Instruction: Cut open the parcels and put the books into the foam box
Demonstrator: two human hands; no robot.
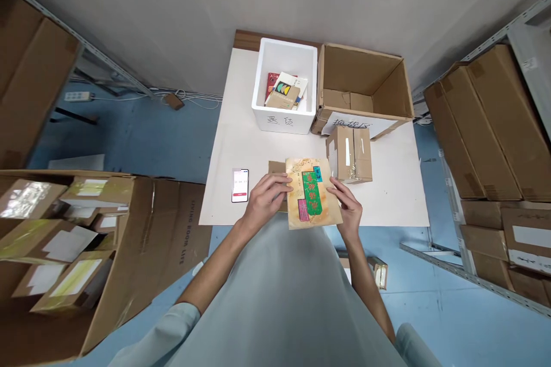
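Observation:
A tan book [327, 198] with a green panel, red lettering and small pink and blue blocks is held up in front of my body, over the table's front edge. My left hand [267, 196] grips its left edge, fingers bent over the cover. At its right edge my right hand [346, 204] closes on it, thumb side out of sight. Behind the book and my left hand, a piece of brown cardboard [276, 167] shows in part. A taped small carton [344, 155] stands just beyond my right hand.
On the white table [230, 109], a white foam box [284, 116] holds several books. Beside it stands an open cardboard box [365, 117] with a handwritten label. A phone [240, 186] lies at left. A large carton of parcels [150, 241] and shelves with boxes [495, 126] flank the table.

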